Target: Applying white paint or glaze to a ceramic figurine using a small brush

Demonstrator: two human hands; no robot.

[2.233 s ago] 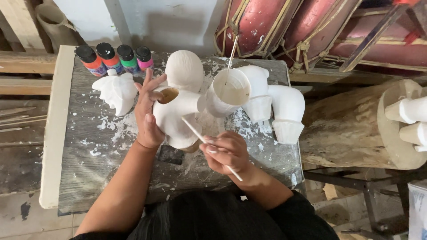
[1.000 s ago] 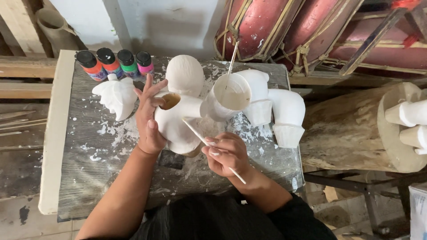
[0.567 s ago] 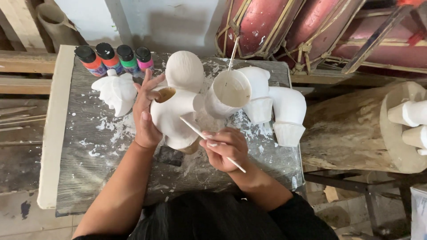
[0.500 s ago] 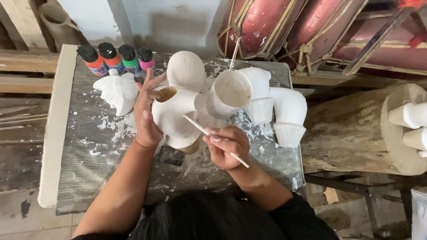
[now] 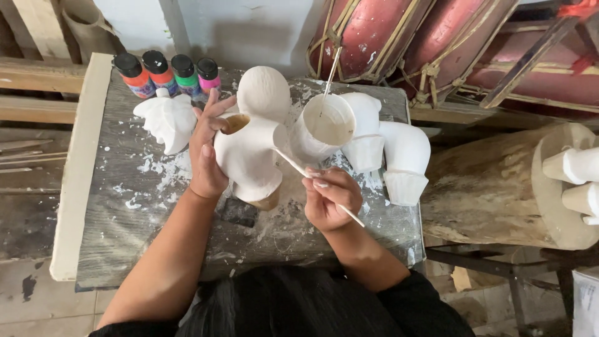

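Observation:
My left hand [image 5: 206, 150] grips a white-coated hollow figure [image 5: 249, 159] from its left side, holding it tilted above the worktable [image 5: 125, 218]. My right hand [image 5: 331, 196] pinches a thin white brush [image 5: 315, 184], whose tip touches the figure's right side. Just beyond the brush stands a white cup of white paint [image 5: 324, 128] with a stick leaning in it.
Several paint bottles with black caps [image 5: 165, 75] line the table's far left. A small white figure [image 5: 165, 122] lies under them. More white pieces [image 5: 399, 156] crowd the far right, a round one [image 5: 265, 93] behind. A log [image 5: 499, 187] and red drums [image 5: 399, 37] flank the right.
The brush has stroked back and forth over the figure's right side, and my right hand has drifted slightly right. My left hand has kept its hold, turning the figure a little.

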